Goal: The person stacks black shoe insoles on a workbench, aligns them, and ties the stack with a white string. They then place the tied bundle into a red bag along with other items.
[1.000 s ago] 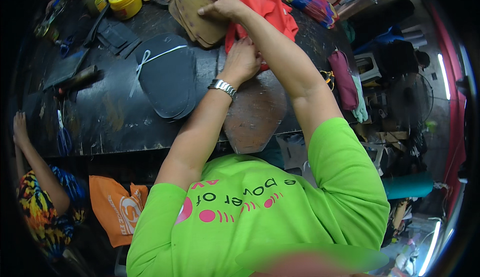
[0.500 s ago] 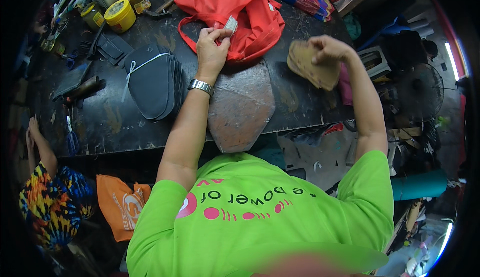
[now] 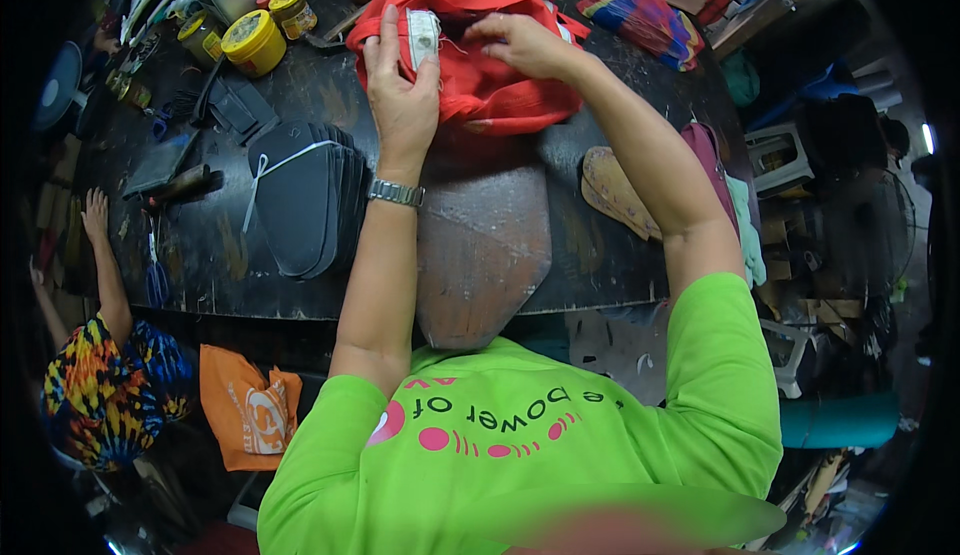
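Observation:
A red cloth bag (image 3: 510, 105) lies at the far middle of the dark table, its mouth spread apart. My left hand (image 3: 403, 90) grips the bag's near left edge, thumb and fingers on either side of a whitish strip (image 3: 422, 37). Over the bag's opening, my right hand (image 3: 530, 47) has its fingers bent and slightly apart, with nothing visible in them. Tan, rounded flat pieces (image 3: 612, 190) lie under my right forearm, partly hidden by it. Between my arms a worn, brownish board (image 3: 485, 245) juts past the table edge toward me.
Left of my left arm stands a tied stack of dark, rounded sheets (image 3: 300, 200). Yellow tubs (image 3: 252, 45) and scissors (image 3: 157, 275) lie farther left. A colourful bundle (image 3: 645, 10) sits at the far right. Another person's hand (image 3: 96, 217) rests at the left table edge.
My right hand has let go of the tan pieces, now on the table, and moved left to the bag. My left hand has opened out along the bag's edge, exposing the whitish strip.

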Available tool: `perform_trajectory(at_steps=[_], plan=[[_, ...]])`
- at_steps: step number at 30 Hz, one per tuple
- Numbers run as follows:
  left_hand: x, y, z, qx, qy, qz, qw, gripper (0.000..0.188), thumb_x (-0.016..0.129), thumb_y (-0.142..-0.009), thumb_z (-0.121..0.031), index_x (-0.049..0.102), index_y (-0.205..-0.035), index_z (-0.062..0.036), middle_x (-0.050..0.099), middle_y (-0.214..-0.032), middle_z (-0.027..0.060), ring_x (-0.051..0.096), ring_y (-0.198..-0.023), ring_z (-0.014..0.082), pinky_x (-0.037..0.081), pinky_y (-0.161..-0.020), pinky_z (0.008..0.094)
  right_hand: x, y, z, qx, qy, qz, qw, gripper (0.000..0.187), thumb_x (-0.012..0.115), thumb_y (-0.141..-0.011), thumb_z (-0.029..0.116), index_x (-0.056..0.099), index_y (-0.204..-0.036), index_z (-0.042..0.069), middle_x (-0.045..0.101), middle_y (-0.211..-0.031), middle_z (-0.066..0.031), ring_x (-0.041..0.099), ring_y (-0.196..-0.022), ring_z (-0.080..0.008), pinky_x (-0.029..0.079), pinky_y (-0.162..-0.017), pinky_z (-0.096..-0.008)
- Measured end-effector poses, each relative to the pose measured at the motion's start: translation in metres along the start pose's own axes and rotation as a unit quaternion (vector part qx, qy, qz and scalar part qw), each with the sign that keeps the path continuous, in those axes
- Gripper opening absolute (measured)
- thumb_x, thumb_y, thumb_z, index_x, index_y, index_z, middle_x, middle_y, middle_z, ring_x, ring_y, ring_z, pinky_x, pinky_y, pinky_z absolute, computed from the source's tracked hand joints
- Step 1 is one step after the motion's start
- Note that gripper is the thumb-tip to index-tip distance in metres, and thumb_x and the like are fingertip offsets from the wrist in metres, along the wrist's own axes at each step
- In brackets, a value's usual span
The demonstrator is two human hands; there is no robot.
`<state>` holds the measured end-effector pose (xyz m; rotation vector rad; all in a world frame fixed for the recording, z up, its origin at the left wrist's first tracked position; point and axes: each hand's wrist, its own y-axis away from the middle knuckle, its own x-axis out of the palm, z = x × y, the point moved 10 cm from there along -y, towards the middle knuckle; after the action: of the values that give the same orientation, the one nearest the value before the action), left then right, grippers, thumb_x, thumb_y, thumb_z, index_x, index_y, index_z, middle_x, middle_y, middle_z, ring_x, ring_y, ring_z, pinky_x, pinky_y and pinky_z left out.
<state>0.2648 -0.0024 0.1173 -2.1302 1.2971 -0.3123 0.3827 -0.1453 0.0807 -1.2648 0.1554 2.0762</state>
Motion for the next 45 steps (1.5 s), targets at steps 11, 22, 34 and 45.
perform_trajectory(at_steps=[11, 22, 34, 45], plan=[[0.002, -0.005, 0.017, -0.134, 0.316, -0.012, 0.939, 0.073, 0.06, -0.088, 0.009, 0.031, -0.154, -0.0001, 0.049, -0.139, 0.0096, 0.055, -0.12, 0.0152, 0.043, -0.105, 0.0287, -0.01, -0.076, -0.083, 0.067, 0.042, -0.012, 0.997, 0.089, 0.094, -0.055, 0.032, 0.058, -0.134, 0.01, 0.058, -0.138, -0.0143, 0.055, -0.126, -0.0306, 0.043, -0.108, -0.039], [-0.007, -0.004, 0.043, -0.165, 0.361, -0.043, 0.917, 0.074, 0.063, -0.086, 0.01, 0.033, -0.153, 0.0005, 0.043, -0.151, 0.0132, 0.049, -0.132, 0.018, 0.038, -0.111, 0.0314, 0.024, -0.102, -0.074, 0.032, 0.178, -0.055, 0.982, 0.051, 0.079, -0.08, 0.029, 0.065, -0.127, 0.013, 0.063, -0.131, -0.0119, 0.056, -0.123, -0.0282, 0.042, -0.107, -0.0399], [-0.011, 0.004, 0.02, -0.056, 0.034, -0.015, 0.998, 0.037, 0.066, -0.086, 0.0, 0.074, -0.119, -0.0168, 0.053, -0.138, 0.0232, 0.047, -0.134, 0.0339, 0.037, -0.11, 0.0356, -0.035, -0.079, -0.097, 0.215, -0.159, -0.024, 0.963, 0.046, 0.067, -0.085, 0.021, 0.061, -0.126, 0.002, 0.064, -0.126, -0.0167, 0.061, -0.117, -0.03, 0.046, -0.102, -0.0418], [-0.039, 0.004, 0.042, -0.081, 0.154, -0.133, 0.976, 0.03, 0.066, -0.087, 0.001, 0.076, -0.113, -0.0117, 0.055, -0.134, 0.0158, 0.051, -0.13, 0.0251, 0.04, -0.107, 0.0325, -0.008, -0.082, -0.113, 0.086, 0.129, -0.205, 0.966, 0.034, 0.067, -0.087, 0.022, 0.065, -0.116, 0.005, 0.066, -0.119, -0.0173, 0.063, -0.111, -0.0351, 0.049, -0.095, -0.0429]])
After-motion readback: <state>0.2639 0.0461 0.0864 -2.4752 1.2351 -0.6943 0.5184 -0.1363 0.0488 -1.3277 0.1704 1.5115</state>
